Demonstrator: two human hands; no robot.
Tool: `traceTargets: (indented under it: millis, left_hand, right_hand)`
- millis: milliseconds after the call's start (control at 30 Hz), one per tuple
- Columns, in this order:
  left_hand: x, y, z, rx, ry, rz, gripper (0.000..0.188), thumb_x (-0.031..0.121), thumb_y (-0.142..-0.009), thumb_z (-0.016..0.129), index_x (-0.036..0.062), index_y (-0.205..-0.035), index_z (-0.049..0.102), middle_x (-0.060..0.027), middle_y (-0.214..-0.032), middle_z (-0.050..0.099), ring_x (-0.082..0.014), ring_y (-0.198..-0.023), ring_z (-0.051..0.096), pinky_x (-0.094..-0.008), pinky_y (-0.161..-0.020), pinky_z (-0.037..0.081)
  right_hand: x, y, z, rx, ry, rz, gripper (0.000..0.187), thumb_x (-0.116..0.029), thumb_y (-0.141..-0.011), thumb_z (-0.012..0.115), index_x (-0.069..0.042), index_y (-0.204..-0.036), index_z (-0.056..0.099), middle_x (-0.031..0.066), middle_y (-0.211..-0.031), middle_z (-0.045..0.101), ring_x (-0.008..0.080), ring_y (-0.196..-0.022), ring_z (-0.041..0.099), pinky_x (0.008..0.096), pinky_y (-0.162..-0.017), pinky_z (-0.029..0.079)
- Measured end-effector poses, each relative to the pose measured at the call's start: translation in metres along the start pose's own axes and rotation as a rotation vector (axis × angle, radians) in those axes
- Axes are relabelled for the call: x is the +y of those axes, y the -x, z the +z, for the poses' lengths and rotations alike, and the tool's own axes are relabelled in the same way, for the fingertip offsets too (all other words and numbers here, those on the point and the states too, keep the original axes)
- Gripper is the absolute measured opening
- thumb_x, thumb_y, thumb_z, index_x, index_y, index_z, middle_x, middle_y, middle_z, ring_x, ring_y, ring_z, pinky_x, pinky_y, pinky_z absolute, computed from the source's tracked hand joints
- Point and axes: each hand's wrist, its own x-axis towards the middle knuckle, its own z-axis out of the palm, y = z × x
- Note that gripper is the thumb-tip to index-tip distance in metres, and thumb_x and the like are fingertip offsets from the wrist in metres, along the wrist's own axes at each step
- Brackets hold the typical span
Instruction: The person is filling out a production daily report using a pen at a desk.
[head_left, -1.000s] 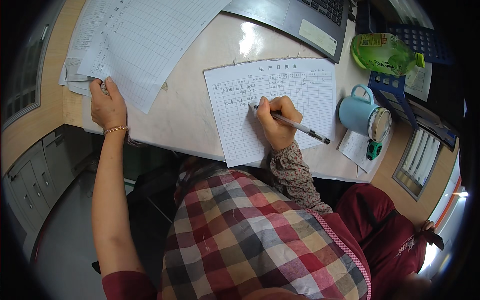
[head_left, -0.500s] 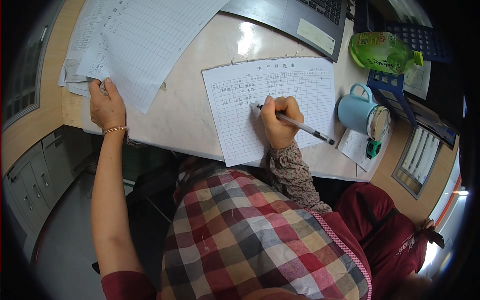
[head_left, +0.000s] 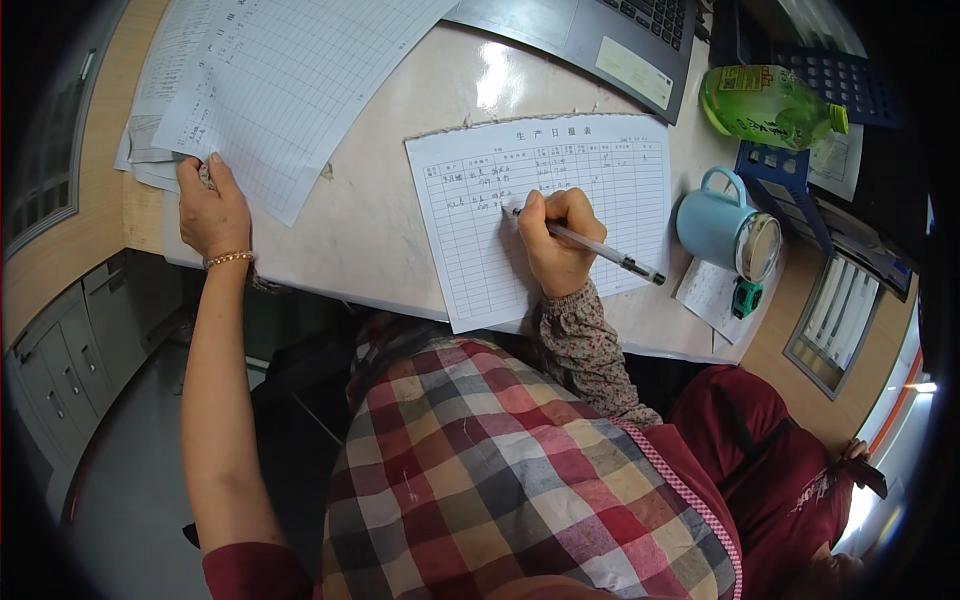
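Note:
My right hand (head_left: 562, 245) is closed round a clear-barrelled pen (head_left: 618, 260), its tip at the ruled form (head_left: 480, 270) that lies on the desk in front of me. Handwriting fills the form's upper rows, and the pen tip is at the last written row. At the left, my left hand (head_left: 213, 210) pinches the lower edge of a printed grid sheet (head_left: 290, 110) between thumb and fingers. That sheet lies over a pile of other papers (head_left: 165, 90). A bracelet circles the left wrist.
Right of the form lies a light-blue mug (head_left: 712, 225) with a lid, beside a small green tape measure (head_left: 747, 297) on a note. A green drink bottle (head_left: 765, 105) lies behind it. A laptop (head_left: 600, 40) sits at the far edge. Another person (head_left: 730, 430) is at the lower right.
The pen has shifted very slightly left and its rear end has dipped a little with my right hand. My left hand and its sheet have hardly moved.

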Motion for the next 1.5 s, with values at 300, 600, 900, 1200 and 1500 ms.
traceTargets:
  millis: [300, 600, 900, 1200, 1500]
  left_hand:
    - [0.001, 0.000, -0.001, -0.014, -0.011, -0.007, 0.029, 0.035, -0.086, 0.050, 0.0099, -0.100, 0.052, -0.0152, -0.080, 0.063, -0.0352, -0.074, 0.060, -0.0451, -0.061, 0.045]
    - [-0.003, -0.001, 0.001, -0.002, -0.018, -0.006, 0.030, 0.036, -0.086, 0.051, 0.0101, -0.100, 0.053, -0.0148, -0.082, 0.064, -0.0346, -0.074, 0.061, -0.0439, -0.062, 0.045]
    - [-0.001, -0.001, 0.000, -0.005, -0.016, -0.008, 0.030, 0.036, -0.086, 0.051, 0.0095, -0.100, 0.052, -0.0154, -0.081, 0.063, -0.0354, -0.074, 0.060, -0.0447, -0.061, 0.045]
    - [0.001, -0.001, 0.001, 0.001, -0.020, 0.001, 0.029, 0.035, -0.086, 0.050, 0.0096, -0.100, 0.052, -0.0159, -0.081, 0.063, -0.0358, -0.074, 0.060, -0.0450, -0.062, 0.045]
    - [-0.004, -0.003, 0.003, -0.002, -0.042, -0.005, 0.029, 0.036, -0.086, 0.049, 0.0100, -0.100, 0.051, -0.0156, -0.081, 0.064, -0.0362, -0.074, 0.060, -0.0454, -0.062, 0.045]
  right_hand:
    - [-0.003, 0.000, -0.002, -0.041, 0.000, 0.015, 0.027, -0.002, -0.076, 0.064, -0.004, -0.059, 0.042, 0.0012, -0.049, 0.047, 0.0048, -0.044, 0.041, 0.0207, -0.041, 0.033]
    - [0.000, 0.000, 0.001, 0.012, -0.015, -0.003, 0.029, -0.004, -0.076, 0.065, -0.005, -0.058, 0.042, 0.0012, -0.047, 0.044, 0.0051, -0.042, 0.038, 0.0215, -0.039, 0.031]
    - [0.001, -0.001, -0.001, -0.018, -0.012, -0.008, 0.030, -0.002, -0.075, 0.064, -0.005, -0.057, 0.040, 0.0013, -0.047, 0.042, 0.0053, -0.041, 0.037, 0.0223, -0.038, 0.030]
    - [-0.002, 0.002, -0.007, 0.112, -0.269, 0.131, 0.025, -0.001, -0.080, 0.061, -0.005, -0.066, 0.041, 0.0012, -0.056, 0.048, 0.0051, -0.051, 0.039, 0.0217, -0.048, 0.034]
    - [0.015, -0.012, -0.029, 0.156, -0.191, 0.103, 0.026, -0.005, -0.081, 0.062, -0.005, -0.065, 0.042, -0.0007, -0.052, 0.046, 0.0049, -0.047, 0.037, 0.0210, -0.045, 0.033]
